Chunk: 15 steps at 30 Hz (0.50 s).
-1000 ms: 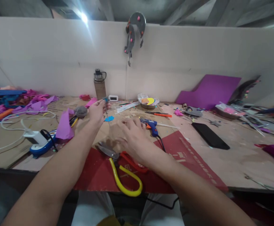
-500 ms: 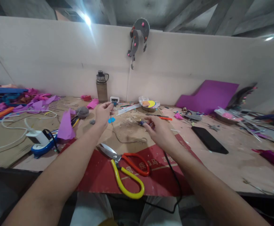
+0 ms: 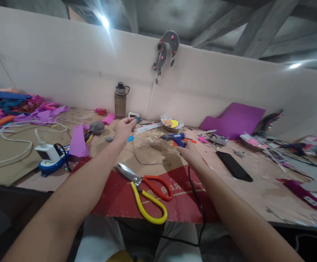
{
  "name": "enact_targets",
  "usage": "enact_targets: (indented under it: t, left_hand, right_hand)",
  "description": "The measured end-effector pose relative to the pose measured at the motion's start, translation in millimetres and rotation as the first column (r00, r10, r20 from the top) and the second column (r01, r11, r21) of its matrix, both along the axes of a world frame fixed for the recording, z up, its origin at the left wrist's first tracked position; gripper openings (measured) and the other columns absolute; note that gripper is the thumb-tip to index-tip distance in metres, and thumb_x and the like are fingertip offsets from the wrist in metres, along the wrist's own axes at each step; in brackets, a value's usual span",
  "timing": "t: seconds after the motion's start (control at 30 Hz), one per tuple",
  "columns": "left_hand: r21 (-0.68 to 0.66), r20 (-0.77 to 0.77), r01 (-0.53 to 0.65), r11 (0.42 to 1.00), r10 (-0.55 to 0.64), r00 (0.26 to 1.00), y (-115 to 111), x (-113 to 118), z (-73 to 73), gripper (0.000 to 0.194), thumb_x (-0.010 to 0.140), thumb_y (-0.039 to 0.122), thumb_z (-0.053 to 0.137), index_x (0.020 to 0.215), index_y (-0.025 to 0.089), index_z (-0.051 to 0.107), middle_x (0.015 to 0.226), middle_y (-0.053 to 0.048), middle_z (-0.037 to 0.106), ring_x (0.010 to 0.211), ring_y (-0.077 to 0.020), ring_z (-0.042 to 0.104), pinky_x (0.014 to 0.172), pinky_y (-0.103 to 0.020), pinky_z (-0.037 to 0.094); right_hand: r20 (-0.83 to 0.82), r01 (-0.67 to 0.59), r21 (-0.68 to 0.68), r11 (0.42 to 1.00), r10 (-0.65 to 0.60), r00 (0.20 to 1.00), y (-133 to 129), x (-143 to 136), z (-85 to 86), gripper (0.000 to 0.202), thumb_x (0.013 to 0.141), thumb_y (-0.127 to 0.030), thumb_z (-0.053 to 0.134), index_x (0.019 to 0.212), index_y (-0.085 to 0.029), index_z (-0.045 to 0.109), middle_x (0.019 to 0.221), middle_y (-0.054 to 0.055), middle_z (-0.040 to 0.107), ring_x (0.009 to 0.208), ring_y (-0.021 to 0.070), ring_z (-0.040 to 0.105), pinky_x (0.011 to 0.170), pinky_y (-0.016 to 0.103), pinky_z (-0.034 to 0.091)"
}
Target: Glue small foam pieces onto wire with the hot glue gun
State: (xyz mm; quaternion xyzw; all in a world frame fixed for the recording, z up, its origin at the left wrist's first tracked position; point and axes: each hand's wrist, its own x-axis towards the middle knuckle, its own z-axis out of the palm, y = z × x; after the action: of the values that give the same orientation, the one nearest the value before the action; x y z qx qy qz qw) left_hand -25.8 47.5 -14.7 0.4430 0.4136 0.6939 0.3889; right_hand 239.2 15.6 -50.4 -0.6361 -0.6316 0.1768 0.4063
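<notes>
My left hand [image 3: 125, 128] is closed in a pinch on a small dark blue piece [image 3: 138, 119] at its fingertips. A thin grey cord [image 3: 136, 156] hangs below those fingers and trails over the cardboard. My right hand [image 3: 190, 153] is wrapped round the handle of a blue glue gun [image 3: 172, 137], its nozzle pointing left toward my left hand but apart from it. Just below the left fingers lies a bright blue cutout [image 3: 131, 138]. Between my forearms, large scissors [image 3: 144, 187] with one red and one yellow handle rest on the red cardboard [image 3: 115, 203].
A bottle [image 3: 120, 102] stands at the back. Left are a grey yarn ball [image 3: 97, 127], a power strip [image 3: 53, 163] with a white charger, and felt scraps [image 3: 41, 118]. A black phone [image 3: 234, 166] lies right. The black cable [image 3: 195, 193] drops over the table edge.
My right hand has drawn back and to the right, and the glue gun now shows clearly, pointing left. My left hand keeps its pinch. The view has shifted slightly.
</notes>
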Motion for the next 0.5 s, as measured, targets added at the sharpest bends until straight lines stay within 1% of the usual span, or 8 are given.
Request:
enact_targets:
  t: [0.1, 0.13, 0.2, 0.27, 0.3, 0.37, 0.43, 0.5]
  left_hand:
    - [-0.03, 0.061, 0.059, 0.998, -0.057, 0.996, 0, 1, -1.2, 0.007, 0.073, 0.019, 0.069, 0.073, 0.014, 0.065, 0.058, 0.003, 0.056, 0.049, -0.0054, 0.048, 0.05, -0.018, 0.041]
    - [-0.043, 0.085, 0.076, 0.996, -0.072, 0.994, 0, 2, -2.1, 0.007, 0.072, 0.02, 0.07, 0.073, 0.014, 0.065, 0.058, 0.003, 0.056, 0.049, -0.0055, 0.048, 0.05, -0.018, 0.041]
    - [-0.053, 0.108, 0.097, 0.994, -0.09, 0.99, 0, 3, -4.1, 0.009, 0.072, 0.021, 0.071, 0.075, 0.014, 0.066, 0.059, 0.003, 0.057, 0.05, -0.0057, 0.05, 0.049, -0.018, 0.04]
    - [-0.047, 0.096, 0.11, 0.993, -0.105, 0.99, 1, 5, -6.0, 0.012, 0.072, 0.022, 0.072, 0.078, 0.014, 0.067, 0.063, 0.001, 0.06, 0.053, -0.0061, 0.052, 0.048, -0.017, 0.039]
    - [-0.044, 0.093, 0.12, 0.992, -0.116, 0.989, 0, 6, -6.7, 0.012, 0.072, 0.022, 0.072, 0.079, 0.013, 0.067, 0.065, 0.0, 0.062, 0.055, -0.0065, 0.054, 0.048, -0.017, 0.04]
    - [-0.046, 0.104, 0.147, 0.988, -0.141, 0.985, -1, 9, -7.4, 0.012, 0.072, 0.022, 0.072, 0.077, 0.012, 0.067, 0.067, -0.001, 0.063, 0.057, -0.0074, 0.056, 0.049, -0.018, 0.042]
    - [-0.043, 0.132, 0.172, 0.984, -0.165, 0.977, -2, 13, -7.2, 0.013, 0.071, 0.022, 0.073, 0.074, 0.012, 0.066, 0.065, -0.002, 0.063, 0.057, -0.008, 0.057, 0.052, -0.019, 0.045]
    - [-0.029, 0.15, 0.193, 0.981, -0.186, 0.971, -4, 16, -6.8, 0.015, 0.07, 0.023, 0.075, 0.074, 0.011, 0.066, 0.065, -0.001, 0.063, 0.056, -0.0078, 0.058, 0.056, -0.02, 0.047]
  right_hand:
    - [-0.182, 0.015, 0.074, 0.997, -0.002, 0.983, -7, -11, 16.8, 0.029, 0.066, -0.024, 0.054, 0.094, -0.018, 0.055, 0.073, 0.0, 0.059, 0.06, 0.0153, 0.055, 0.057, 0.027, 0.043]
    - [-0.267, -0.033, 0.099, 0.995, 0.058, 0.962, -9, -16, 22.8, 0.033, 0.065, -0.023, 0.055, 0.098, -0.018, 0.054, 0.079, 0.001, 0.06, 0.064, 0.0145, 0.056, 0.06, 0.027, 0.046]
    - [-0.413, -0.126, 0.169, 0.978, 0.186, 0.891, -11, -29, 33.7, 0.035, 0.067, -0.026, 0.058, 0.101, -0.018, 0.053, 0.087, 0.001, 0.06, 0.066, 0.0129, 0.056, 0.063, 0.027, 0.048]
    - [-0.478, -0.213, 0.251, 0.944, 0.312, 0.821, -14, -42, 40.6, 0.036, 0.071, -0.034, 0.06, 0.104, -0.018, 0.053, 0.091, 0.002, 0.061, 0.065, 0.0118, 0.055, 0.062, 0.027, 0.047]
    - [-0.476, -0.26, 0.289, 0.921, 0.374, 0.796, -15, -47, 41.6, 0.035, 0.075, -0.036, 0.06, 0.104, -0.018, 0.053, 0.092, 0.003, 0.061, 0.065, 0.0114, 0.055, 0.061, 0.026, 0.047]
    - [-0.428, -0.336, 0.347, 0.876, 0.466, 0.774, -18, -56, 38.4, 0.029, 0.081, -0.038, 0.056, 0.102, -0.019, 0.055, 0.088, 0.002, 0.061, 0.063, 0.0107, 0.053, 0.062, 0.026, 0.047]
    - [-0.374, -0.376, 0.373, 0.848, 0.508, 0.776, -20, -60, 29.8, 0.023, 0.085, -0.037, 0.055, 0.099, -0.019, 0.056, 0.084, 0.001, 0.06, 0.062, 0.0107, 0.052, 0.061, 0.027, 0.047]
    - [-0.331, -0.399, 0.383, 0.833, 0.527, 0.783, -20, -59, 19.3, 0.021, 0.087, -0.037, 0.055, 0.099, -0.02, 0.056, 0.087, 0.002, 0.06, 0.063, 0.0114, 0.052, 0.06, 0.027, 0.047]
